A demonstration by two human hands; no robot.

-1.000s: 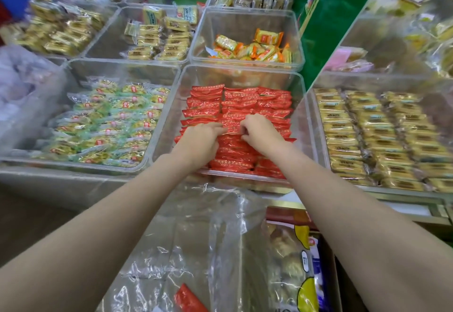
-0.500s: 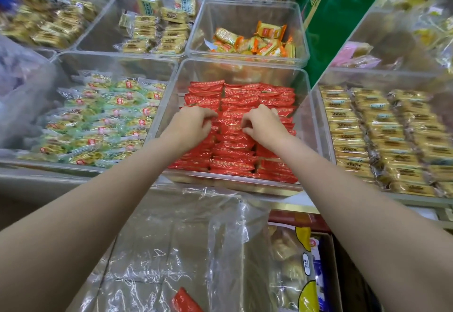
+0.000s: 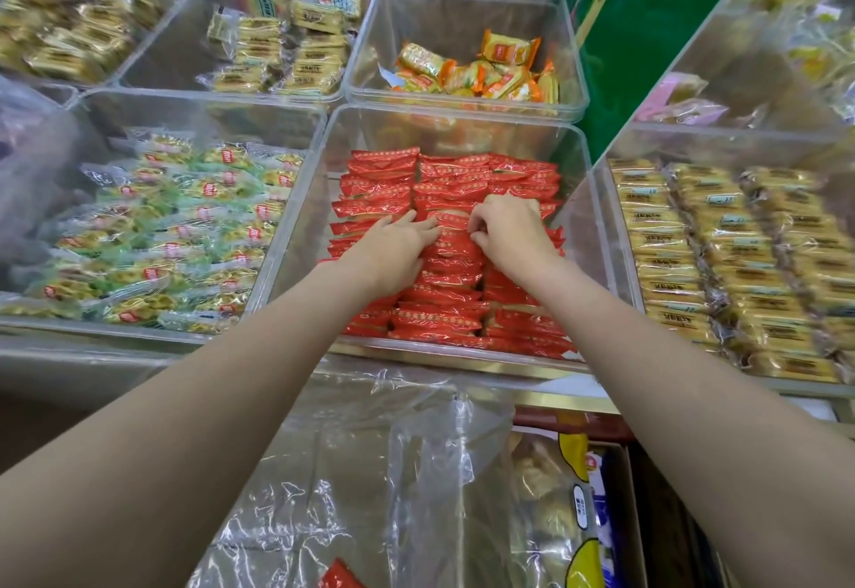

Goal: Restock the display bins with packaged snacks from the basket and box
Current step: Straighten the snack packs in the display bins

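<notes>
We see a clear plastic bin (image 3: 573, 157) at the centre holding neat rows of red snack packets (image 3: 453, 314), with a bin of green-wrapped snacks (image 3: 185, 226) to its left, gold-wrapped bars (image 3: 721, 259) in the bin to its right, and orange-and-yellow packets (image 3: 481, 71) in the far bin behind it. Near us lies a crumpled clear plastic bag (image 3: 370, 472) with one red packet (image 3: 340, 576) in it. Our left hand (image 3: 393, 250) lies flat, fingers straight, pressing on the red rows, while our right hand (image 3: 509, 231) curls its fingers, pinching a packet in the middle row.
</notes>
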